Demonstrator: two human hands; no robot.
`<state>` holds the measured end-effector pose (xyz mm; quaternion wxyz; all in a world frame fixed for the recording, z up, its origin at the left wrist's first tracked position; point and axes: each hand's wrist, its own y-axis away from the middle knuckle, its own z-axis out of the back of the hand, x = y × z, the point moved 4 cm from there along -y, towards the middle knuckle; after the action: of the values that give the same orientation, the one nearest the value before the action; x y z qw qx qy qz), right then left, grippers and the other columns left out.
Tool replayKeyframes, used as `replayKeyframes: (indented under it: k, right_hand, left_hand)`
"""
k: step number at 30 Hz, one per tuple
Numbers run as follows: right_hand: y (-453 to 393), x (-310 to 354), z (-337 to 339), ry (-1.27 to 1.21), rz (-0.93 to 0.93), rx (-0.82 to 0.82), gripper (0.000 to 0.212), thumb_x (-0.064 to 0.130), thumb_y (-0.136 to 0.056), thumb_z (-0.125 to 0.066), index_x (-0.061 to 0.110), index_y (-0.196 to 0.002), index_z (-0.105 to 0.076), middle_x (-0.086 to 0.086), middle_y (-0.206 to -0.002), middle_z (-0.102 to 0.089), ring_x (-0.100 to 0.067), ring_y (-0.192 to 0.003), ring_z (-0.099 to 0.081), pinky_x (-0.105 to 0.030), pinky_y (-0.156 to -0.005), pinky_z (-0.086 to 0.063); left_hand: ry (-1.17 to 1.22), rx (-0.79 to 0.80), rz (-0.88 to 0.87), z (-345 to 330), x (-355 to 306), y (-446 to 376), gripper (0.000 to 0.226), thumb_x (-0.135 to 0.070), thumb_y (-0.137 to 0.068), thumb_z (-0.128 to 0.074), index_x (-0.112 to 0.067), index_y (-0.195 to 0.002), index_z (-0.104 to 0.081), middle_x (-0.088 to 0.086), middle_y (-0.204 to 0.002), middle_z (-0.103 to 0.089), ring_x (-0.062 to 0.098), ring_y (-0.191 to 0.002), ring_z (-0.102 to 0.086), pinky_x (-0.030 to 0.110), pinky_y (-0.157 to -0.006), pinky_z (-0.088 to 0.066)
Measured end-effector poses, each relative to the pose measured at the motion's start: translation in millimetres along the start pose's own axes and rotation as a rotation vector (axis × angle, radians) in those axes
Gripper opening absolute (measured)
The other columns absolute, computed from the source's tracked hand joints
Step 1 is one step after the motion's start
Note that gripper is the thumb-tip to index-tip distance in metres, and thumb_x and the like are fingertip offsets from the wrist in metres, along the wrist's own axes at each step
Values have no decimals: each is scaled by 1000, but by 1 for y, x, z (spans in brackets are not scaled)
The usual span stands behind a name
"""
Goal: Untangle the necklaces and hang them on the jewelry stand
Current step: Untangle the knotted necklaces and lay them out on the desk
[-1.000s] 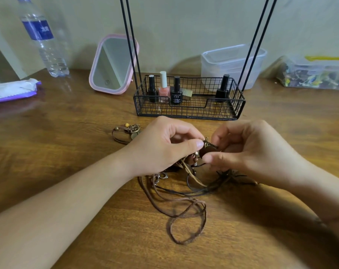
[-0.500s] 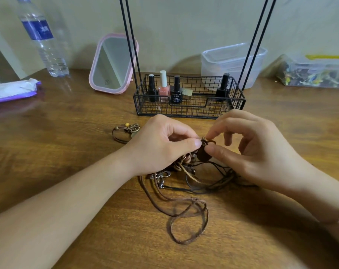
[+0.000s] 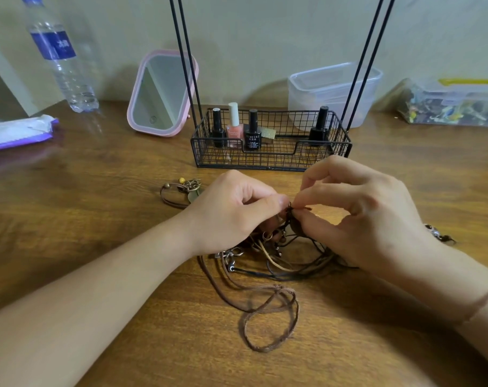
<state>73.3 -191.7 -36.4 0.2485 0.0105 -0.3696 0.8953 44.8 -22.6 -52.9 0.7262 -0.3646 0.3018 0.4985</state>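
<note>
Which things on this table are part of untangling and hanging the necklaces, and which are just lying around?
Part of the job:
tangled necklaces
left hand and right hand, both pinching the knot
jewelry stand
separate necklace, lying left of the hands

Just lying about:
nail polish bottles in the stand's basket
water bottle
pink mirror
two plastic containers

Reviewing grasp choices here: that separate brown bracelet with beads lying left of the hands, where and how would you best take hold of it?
Pinch the bare cord loop at the far-left end of the brown bracelet, coming from above and the left. The cord lies flat on the table; its bead cluster sits right beside the left hand.
</note>
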Motion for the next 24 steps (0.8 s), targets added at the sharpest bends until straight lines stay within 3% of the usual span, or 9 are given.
replayKeyframes:
  k: [3,6,8,12,14,16,19,21,24]
  right_hand:
    - [-1,4,1,68,89,-35,8,28,-85,-70,24,-81,-77,3,-96,-66,-18,-74,-60,-36,-48,-50]
    - [0,4,-1,75,163,-39,10,27,-88,-69,21,-84,-77,1,-95,-66,-23,-74,-61,-37,-47,-50]
    - [1,3,-2,61,179,-42,9,24,-88,-70,19,-86,-77,0,-94,-68,-24,-77,-64,-39,-51,-52]
    - [0,4,-4,-4,160,-22,8,20,-88,-70,16,-91,-76,3,-94,-72,-18,-79,-67,-42,-59,-56]
    - [0,2,-4,-67,105,-9,8,22,-88,-69,18,-91,-75,8,-92,-71,-12,-74,-63,-41,-60,-56]
    - [1,0,-5,-67,78,-11,8,24,-90,-67,18,-89,-72,8,-89,-69,-15,-72,-60,-42,-59,-54]
    - [-1,1,-5,-5,118,1,12,24,-94,-63,14,-92,-69,3,-95,-68,-24,-81,-60,-44,-60,-52]
    - [-1,2,-6,18,172,56,12,23,-96,-59,13,-97,-67,2,-102,-66,-27,-86,-60,-45,-58,-53]
    - [0,0,-7,27,199,109,14,22,-96,-53,16,-101,-64,2,-108,-63,-27,-92,-61,-46,-56,-54]
  left_hand:
    - [40,6,35,0,3,-1,45,-30,-94,-53,1,-67,-70,23,-66,-63,42,-66,-58,38,-63,-48]
    - [43,-26,46,2,3,0,38,-35,-92,-58,-10,-69,-76,25,-71,-67,46,-73,-61,54,-69,-49]
    - [31,-32,41,2,2,0,38,-33,-94,-59,-10,-69,-76,24,-72,-67,45,-74,-61,56,-70,-49]
    - [75,49,41,1,2,0,47,-34,-94,-54,8,-78,-67,29,-73,-59,43,-72,-55,54,-69,-46]
    - [65,74,28,-1,-1,1,29,-28,-91,-62,-2,-81,-71,21,-72,-59,28,-67,-55,42,-64,-46]
    - [4,74,28,-2,-1,2,9,-20,-88,-72,-15,-81,-73,3,-66,-62,11,-63,-54,31,-60,-42]
    - [5,26,63,-1,3,1,6,-18,-89,-73,-14,-86,-75,3,-68,-68,18,-61,-56,33,-59,-43]
    - [63,1,93,2,6,1,5,-17,-90,-71,-13,-91,-75,9,-77,-73,27,-71,-65,39,-64,-48]
    - [204,57,98,1,3,2,17,-19,-88,-63,-9,-97,-74,14,-87,-73,21,-81,-68,34,-75,-52]
